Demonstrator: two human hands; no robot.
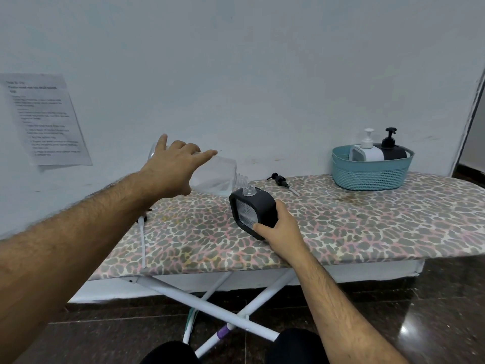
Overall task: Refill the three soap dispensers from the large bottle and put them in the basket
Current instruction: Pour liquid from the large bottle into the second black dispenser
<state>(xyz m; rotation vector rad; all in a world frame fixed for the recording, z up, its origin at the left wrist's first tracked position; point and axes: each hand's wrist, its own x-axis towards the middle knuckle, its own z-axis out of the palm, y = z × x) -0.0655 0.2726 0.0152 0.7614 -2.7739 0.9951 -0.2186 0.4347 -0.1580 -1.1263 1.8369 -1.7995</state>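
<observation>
The large bottle (212,174) is clear and tipped nearly on its side, neck pointing right and down. Its threaded mouth sits just above the open neck of a dark dispenser (252,211), touching it or very nearly; which one cannot be told. A little clear liquid lies in the bottle's lower side.

The left hand (173,169) grips the bottle from above and behind, fingers wrapped over its body, the forefinger stretched along the top toward the neck and one finger lifted off at the back.

The dispenser stands on the board (341,232), leaning slightly left, its pump off and a clear ribbed window facing the camera. The right hand (280,229) holds it low on its right side, thumb across the lower front edge, fingers curled round behind.

A black pump (280,179) lies on the board behind the dispenser, apart from it, its tube pointing right. Farther right, near the wall, stands the blue basket (370,174) on the board's end. Inside it a white dispenser (366,151) and a black dispenser (392,149) stand upright side by side, pumps fitted.

A printed sheet (47,119) hangs on the wall at left.
</observation>
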